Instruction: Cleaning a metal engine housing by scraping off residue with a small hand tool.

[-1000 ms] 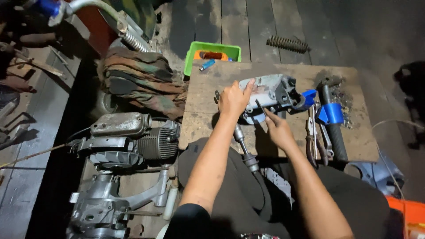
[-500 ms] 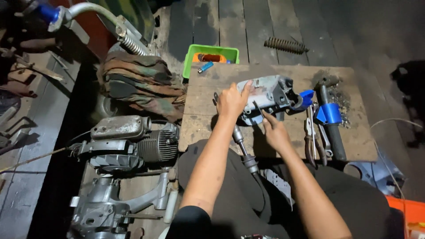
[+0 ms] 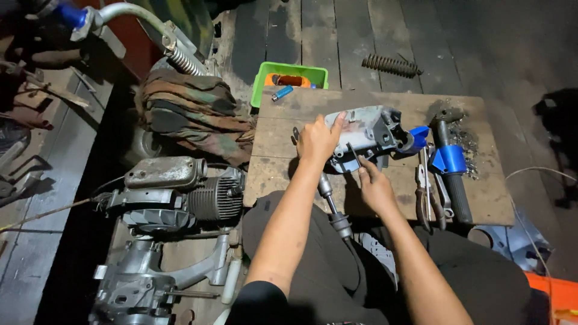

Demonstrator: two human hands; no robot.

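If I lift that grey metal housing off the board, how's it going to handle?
The grey metal housing looks like a cast part, so probably stiff and heavy for its size. Its lumpy, uneven shape suggests it may tip rather than roll. The left hand lies on top while the right hand touches its lower edge; using both seems wise. Its worn surface might be greasy.

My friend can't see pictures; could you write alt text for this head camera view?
A seated person's left hand steadies a grey metal housing on a wooden board while the right hand touches its underside. Pliers lie alongside; an engine sits at left.
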